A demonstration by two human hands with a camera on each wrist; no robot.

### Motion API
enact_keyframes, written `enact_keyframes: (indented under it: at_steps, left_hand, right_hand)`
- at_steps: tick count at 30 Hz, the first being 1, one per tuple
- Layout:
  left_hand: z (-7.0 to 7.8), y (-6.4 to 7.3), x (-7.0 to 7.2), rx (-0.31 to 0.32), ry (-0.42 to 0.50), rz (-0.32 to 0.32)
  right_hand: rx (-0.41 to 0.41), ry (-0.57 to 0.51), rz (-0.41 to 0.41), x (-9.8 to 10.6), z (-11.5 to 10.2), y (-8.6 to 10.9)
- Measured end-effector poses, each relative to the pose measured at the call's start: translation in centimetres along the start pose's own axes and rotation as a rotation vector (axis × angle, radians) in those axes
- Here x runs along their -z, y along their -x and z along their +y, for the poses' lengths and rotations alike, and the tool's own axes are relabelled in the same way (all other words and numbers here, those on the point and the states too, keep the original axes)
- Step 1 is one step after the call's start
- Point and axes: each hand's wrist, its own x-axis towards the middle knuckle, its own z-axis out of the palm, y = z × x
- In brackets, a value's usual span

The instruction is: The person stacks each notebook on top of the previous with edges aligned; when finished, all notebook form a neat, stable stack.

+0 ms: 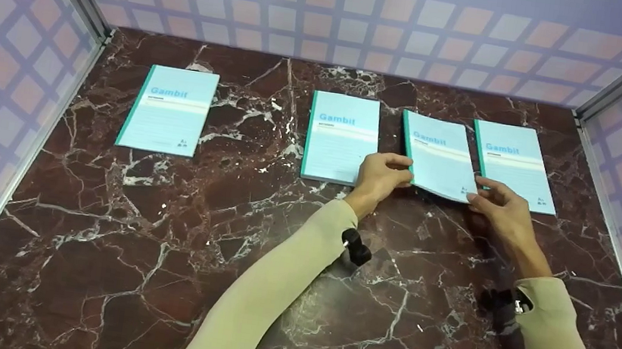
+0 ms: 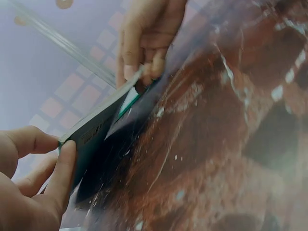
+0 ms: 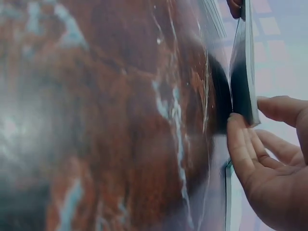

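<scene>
Dark red, white-veined marble tabletop (image 1: 142,272), pale-blue, green-spined paper notebook (image 1: 440,158) tilted up

The tabletop is cut off below. The notebook is between two matching notebooks (image 1: 341,142), its far edge's contact unclear. The bare left hand (image 1: 380,174) pinches its spine, the bare right hand (image 1: 502,208) its opposite edge. Its corner print (image 1: 465,190) is illegible.

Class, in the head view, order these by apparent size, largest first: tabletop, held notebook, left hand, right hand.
1. Tabletop
2. Held notebook
3. Left hand and right hand: too alike to rank.
</scene>
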Motion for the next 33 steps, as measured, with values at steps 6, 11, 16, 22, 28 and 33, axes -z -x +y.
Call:
enact_keyframes:
  at_steps: [6,11,16,22,28,33]
  left_hand:
    - [0.2,0.2,0.8,-0.060,-0.198,0.019]
    - [0.5,0.5,2.0,-0.084,-0.215,0.014]
    - [1.1,0.8,3.3,-0.097,-0.216,0.043]
    - [1.7,1.3,5.3,-0.109,-0.241,0.045]
    - [1.8,1.7,7.2,-0.114,-0.251,0.082]
    - [2.0,1.9,8.6,-0.103,-0.270,0.122]
  right_hand:
    - [0.086,0.058,0.084,-1.0,-1.3,0.1]
    - [0.134,0.043,0.101,-2.2,-4.2,0.8]
    - [0.164,-0.005,0.088,-3.4,-6.2,1.1]
    - [0.204,-0.011,0.081,-4.8,-7.3,0.7]
    - [0.260,-0.010,0.042,-6.3,-7.8,0.3]
    - [0.276,-0.010,0.026,-7.6,-8.6,0.2]
